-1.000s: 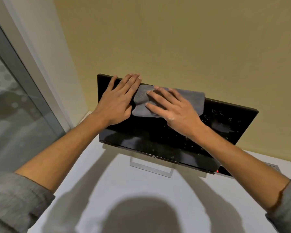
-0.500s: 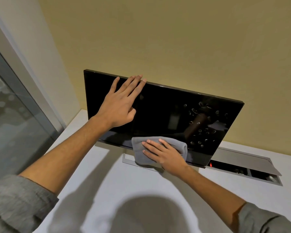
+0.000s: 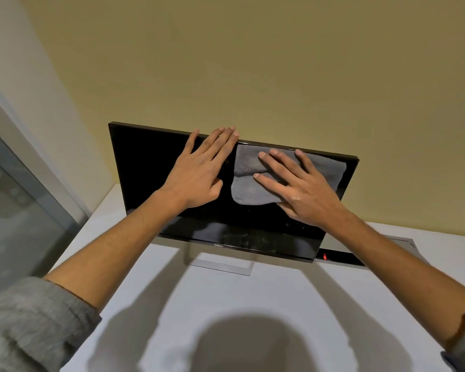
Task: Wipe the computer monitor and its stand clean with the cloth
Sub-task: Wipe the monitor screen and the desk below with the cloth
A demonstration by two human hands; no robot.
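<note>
A black flat monitor [image 3: 145, 178] stands on a white desk, its screen dark. Its silver rectangular stand [image 3: 220, 267] shows below the bottom bezel. My left hand [image 3: 202, 173] lies flat on the upper middle of the screen, fingertips reaching the top edge. A grey cloth [image 3: 246, 183] is spread on the upper right part of the screen. My right hand [image 3: 298, 189] presses flat on the cloth with fingers apart, and covers its right side.
The white desk [image 3: 279, 304] runs toward me, with my shadow on it. A grey cable hatch [image 3: 397, 245] with a red light sits behind the monitor at the right. A yellow wall rises behind. A glass partition [image 3: 16, 210] stands at the left.
My right hand has carried the cloth from the screen's bottom edge back up to the upper right. My left hand has stayed flat near the top edge.
</note>
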